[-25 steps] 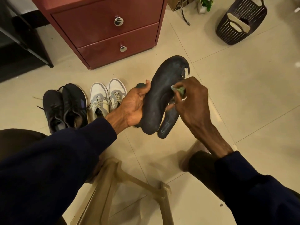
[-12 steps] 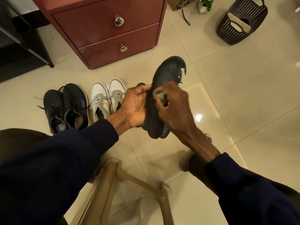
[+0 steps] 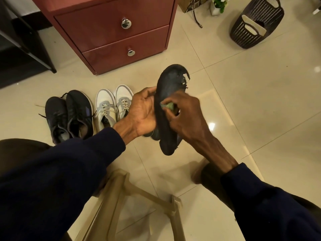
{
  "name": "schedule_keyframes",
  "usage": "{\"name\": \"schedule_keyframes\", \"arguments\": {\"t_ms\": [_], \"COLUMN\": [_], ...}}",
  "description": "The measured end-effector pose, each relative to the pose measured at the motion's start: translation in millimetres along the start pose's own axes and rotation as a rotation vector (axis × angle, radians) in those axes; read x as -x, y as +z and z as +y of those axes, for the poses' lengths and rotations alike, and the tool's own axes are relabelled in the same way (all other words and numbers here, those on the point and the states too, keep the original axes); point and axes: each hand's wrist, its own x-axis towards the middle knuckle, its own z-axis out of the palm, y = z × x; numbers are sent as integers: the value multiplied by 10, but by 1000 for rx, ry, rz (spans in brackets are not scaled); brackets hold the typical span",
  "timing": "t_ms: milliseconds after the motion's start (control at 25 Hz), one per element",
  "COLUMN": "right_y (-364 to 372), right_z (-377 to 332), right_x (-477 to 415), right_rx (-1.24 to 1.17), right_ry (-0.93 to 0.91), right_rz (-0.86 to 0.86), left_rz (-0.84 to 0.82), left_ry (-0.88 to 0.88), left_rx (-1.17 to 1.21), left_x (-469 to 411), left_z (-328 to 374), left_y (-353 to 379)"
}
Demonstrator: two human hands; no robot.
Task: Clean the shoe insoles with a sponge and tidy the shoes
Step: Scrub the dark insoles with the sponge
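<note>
My left hand point(image 3: 142, 113) grips a dark, worn insole point(image 3: 167, 84) by its left edge, holding it up over the floor with its torn toe end pointing away. A second dark insole peeks out behind its lower end. My right hand point(image 3: 187, 115) pinches a small green sponge point(image 3: 169, 106) and presses it against the middle of the insole. A pair of black sneakers point(image 3: 69, 115) and a pair of white-and-grey sneakers point(image 3: 112, 105) stand side by side on the tiled floor to the left.
A red-brown drawer cabinet point(image 3: 111, 32) stands behind the shoes. A dark plastic basket point(image 3: 257, 23) sits at the far right, a small potted plant point(image 3: 218, 5) beside it. A beige plastic stool point(image 3: 132, 197) is below my arms. A black rack point(image 3: 26, 40) is at far left.
My right hand has slid the sponge leftward across the insole, from its right edge to its middle. The insole has turned more edge-on in my left hand.
</note>
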Motion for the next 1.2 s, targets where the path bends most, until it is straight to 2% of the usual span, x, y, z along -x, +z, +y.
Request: {"name": "schedule_keyframes", "arguments": {"t_ms": [80,120,240,320,400,480,560,720,800,880,960,1120,1200], "right_y": [58,38,-147,-184,-48,106,97,-12,95,201,189,83,89], "right_z": [-123,-93,225,300,107,-77,7,265,53,-136,-115,125,135], "right_x": [68,48,-82,-75,-10,54,-5,-44,20,73,37,-18,-9], "right_rx": [-18,29,162,128,44,2,-7,24,18,27,73,174,182], "right_ry": [-91,-87,72,162,95,-65,-112,98,-11,-182,-240,-40,-27], "right_rz": [-111,-114,84,146,56,-46,-39,131,95,49,18,21,50], "left_rz": [0,-1,27,17,45,99,131,101,60,-51,-102,63,152], "left_ry": [-18,-24,-13,-24,-37,-43,-42,-39,-41,-62,-76,-24,-7], "left_rx": [-27,-29,-14,-9,-9,-42,-77,-104,-67,-26,-8,-79,-132], "left_x": [-3,-10,-4,-6,7,18,9,6,12,4,4,37,28], "left_z": [2,-12,-52,-64,-30,0,-1,-50,-24,18,42,20,2], "left_y": [-11,-9,27,37,35,10,-13,38,43,-5,3,53,65]}}
